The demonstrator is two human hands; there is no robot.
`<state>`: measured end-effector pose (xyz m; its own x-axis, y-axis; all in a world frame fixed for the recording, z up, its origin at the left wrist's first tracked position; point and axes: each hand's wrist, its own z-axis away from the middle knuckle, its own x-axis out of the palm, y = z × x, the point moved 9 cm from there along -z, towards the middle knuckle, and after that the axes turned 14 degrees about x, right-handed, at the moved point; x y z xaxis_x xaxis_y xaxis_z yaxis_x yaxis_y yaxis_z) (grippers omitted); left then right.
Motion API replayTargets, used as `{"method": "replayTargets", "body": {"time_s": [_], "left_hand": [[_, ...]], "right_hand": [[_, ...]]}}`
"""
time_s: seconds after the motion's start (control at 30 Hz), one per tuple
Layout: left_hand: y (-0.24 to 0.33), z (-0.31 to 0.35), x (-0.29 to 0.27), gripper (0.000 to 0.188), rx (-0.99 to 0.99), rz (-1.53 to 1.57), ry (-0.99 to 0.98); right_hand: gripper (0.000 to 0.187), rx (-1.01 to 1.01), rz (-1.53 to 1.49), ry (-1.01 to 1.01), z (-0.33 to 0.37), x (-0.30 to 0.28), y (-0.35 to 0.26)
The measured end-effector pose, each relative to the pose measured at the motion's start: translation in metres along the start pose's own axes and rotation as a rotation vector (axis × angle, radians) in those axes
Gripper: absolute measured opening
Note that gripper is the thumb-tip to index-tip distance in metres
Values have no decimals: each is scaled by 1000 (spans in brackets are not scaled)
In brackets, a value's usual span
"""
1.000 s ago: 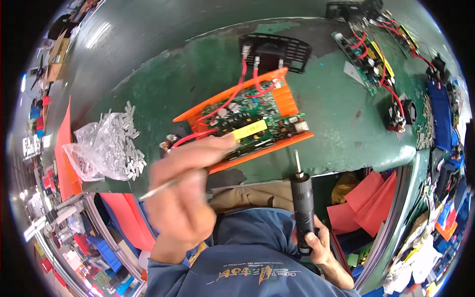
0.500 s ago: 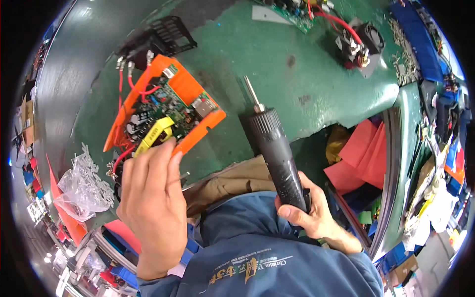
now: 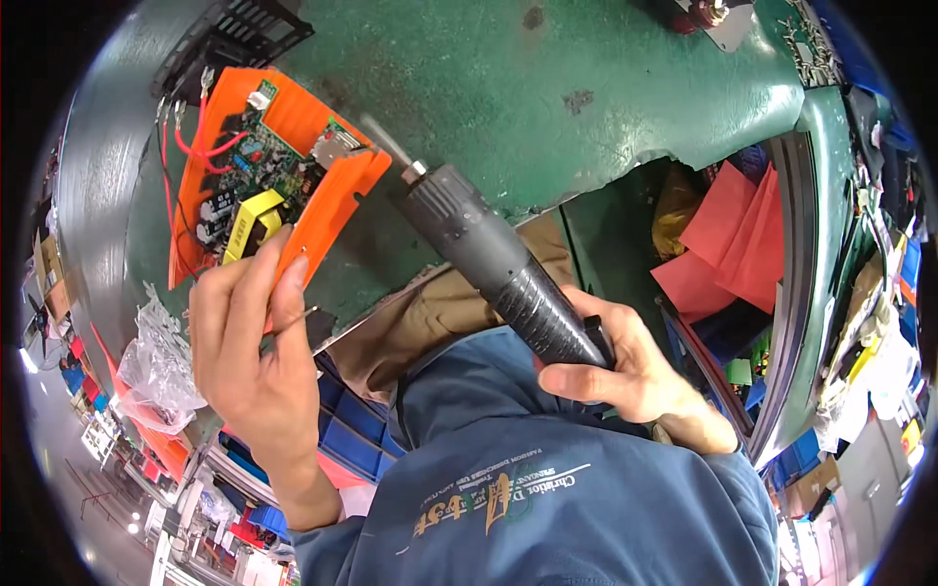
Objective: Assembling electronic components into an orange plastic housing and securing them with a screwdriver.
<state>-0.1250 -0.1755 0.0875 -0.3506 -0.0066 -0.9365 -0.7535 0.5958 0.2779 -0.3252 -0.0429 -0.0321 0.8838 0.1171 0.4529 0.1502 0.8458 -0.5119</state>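
Observation:
An orange open housing (image 3: 337, 217) holds a green circuit board (image 3: 262, 166) with a yellow-wrapped transformer (image 3: 252, 227) and red wires. My left hand (image 3: 249, 342) pinches the housing's near wall, thumb outside and fingers inside beside the transformer. A short thin metal piece (image 3: 311, 312) pokes out by the left fingers; its other end is hidden. Wrapped around the rear of a black electric screwdriver (image 3: 479, 244) is my right hand (image 3: 640, 366). The screwdriver leans left, its blurred bit (image 3: 387, 140) beside the housing's right corner; I cannot tell whether they touch.
A black slotted frame (image 3: 234, 44) lies beyond the housing on the green bench (image 3: 469, 78). Left of my hand sits a clear plastic bag (image 3: 161, 381) by small pale parts. Red sheets (image 3: 728, 234) fill a recess at the right. Small metal parts (image 3: 811, 54) lie far right.
The screwdriver has swung left, bringing its bit close to the housing's corner. The left thumb now presses the housing's outer wall. The whole view has shifted, and the fan has mostly left it.

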Motion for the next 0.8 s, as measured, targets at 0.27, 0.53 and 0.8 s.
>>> {"method": "replayTargets", "body": {"time_s": [0.27, 0.53, 0.8], "left_hand": [[4, -2, -1, 26, 53, -24, 50], [1, -2, -2, 26, 48, 2, 96], [6, -5, -3, 28, 92, 11, 114]], "right_hand": [[55, -338, 393, 205, 6, 33, 23], [56, -331, 343, 154, 3, 42, 23], [52, -228, 431, 153, 7, 38, 10]]}}
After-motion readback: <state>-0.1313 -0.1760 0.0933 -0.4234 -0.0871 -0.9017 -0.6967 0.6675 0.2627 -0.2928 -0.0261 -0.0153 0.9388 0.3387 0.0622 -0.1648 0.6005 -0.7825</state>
